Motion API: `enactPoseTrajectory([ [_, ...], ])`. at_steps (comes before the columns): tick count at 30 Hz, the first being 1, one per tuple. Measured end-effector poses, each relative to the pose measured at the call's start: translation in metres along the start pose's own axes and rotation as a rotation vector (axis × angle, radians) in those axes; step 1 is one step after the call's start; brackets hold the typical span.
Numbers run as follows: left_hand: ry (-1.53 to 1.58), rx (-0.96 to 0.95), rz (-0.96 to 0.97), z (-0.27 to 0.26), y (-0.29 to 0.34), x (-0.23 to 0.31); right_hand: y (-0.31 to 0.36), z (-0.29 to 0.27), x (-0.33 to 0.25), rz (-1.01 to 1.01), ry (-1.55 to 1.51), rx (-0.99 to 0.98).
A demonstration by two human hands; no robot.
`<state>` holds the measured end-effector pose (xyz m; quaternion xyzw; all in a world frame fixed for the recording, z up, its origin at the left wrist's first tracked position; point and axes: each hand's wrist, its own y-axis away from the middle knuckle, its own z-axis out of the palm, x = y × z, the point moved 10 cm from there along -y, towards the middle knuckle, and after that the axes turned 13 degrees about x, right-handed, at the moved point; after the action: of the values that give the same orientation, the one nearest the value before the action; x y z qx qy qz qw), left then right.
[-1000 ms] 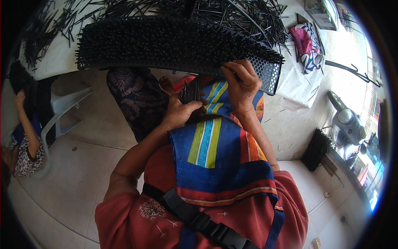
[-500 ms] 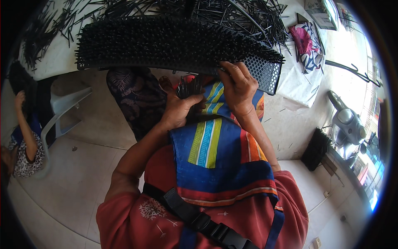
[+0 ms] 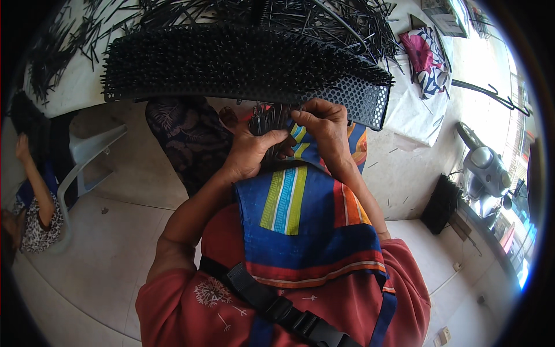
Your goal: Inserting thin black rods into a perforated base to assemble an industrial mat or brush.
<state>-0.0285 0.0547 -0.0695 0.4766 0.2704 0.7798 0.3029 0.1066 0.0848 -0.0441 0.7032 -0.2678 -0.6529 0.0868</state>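
My left hand (image 3: pixel 250 151) is closed round a bundle of thin black sticks (image 3: pixel 267 120), their ends standing up above my thumb. Close to the right side of that bundle, my right hand (image 3: pixel 325 124) pinches with thumb and index finger; what lies between the fingertips is too small to make out, perhaps one stick. Just beyond both hands stretches a long black perforated panel (image 3: pixel 367 103). Dense rows of upright black sticks (image 3: pixel 219 66) fill most of its holes, while bare holes show at its right end.
Loose black sticks (image 3: pixel 312 26) lie heaped on the white-covered table (image 3: pixel 87 81). A patterned cloth bundle (image 3: pixel 426 61) rests at the right. Another person (image 3: pixel 40 202) sits by a grey plastic chair (image 3: pixel 92 153) at left. A scooter (image 3: pixel 485 168) stands at far right.
My right hand has come down from the panel's front edge toward the bundle. My left hand keeps its hold, nearly still.
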Motion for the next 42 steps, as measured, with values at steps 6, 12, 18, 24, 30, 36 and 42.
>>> enactPoseTrajectory([
  [6, -0.1, 0.014, 0.085, -0.001, 0.0, 0.004, 0.009, -0.013, -0.001, -0.005, -0.028, 0.072],
  [12, -0.058, 0.082, 0.057, -0.016, -0.002, -0.016, 0.008, -0.047, -0.004, -0.157, -0.187, 0.266],
  [18, 0.03, 0.065, 0.025, -0.013, 0.0, -0.022, 0.005, -0.024, -0.001, -0.021, -0.101, 0.108],
  [24, -0.055, 0.074, 0.007, -0.017, -0.002, -0.031, 0.03, -0.004, -0.02, -0.326, -0.018, -0.082],
  [30, 0.148, -0.065, -0.191, -0.007, 0.002, -0.034, 0.046, 0.005, -0.063, -0.699, 0.065, -0.144],
  [36, 0.32, 0.066, -0.271, -0.026, -0.009, -0.048, 0.013, -0.052, -0.016, -0.297, -0.223, 0.299],
  [42, -0.203, 0.005, -0.061, -0.018, -0.003, -0.047, 0.008, -0.073, -0.05, -0.63, 0.042, 0.537],
])
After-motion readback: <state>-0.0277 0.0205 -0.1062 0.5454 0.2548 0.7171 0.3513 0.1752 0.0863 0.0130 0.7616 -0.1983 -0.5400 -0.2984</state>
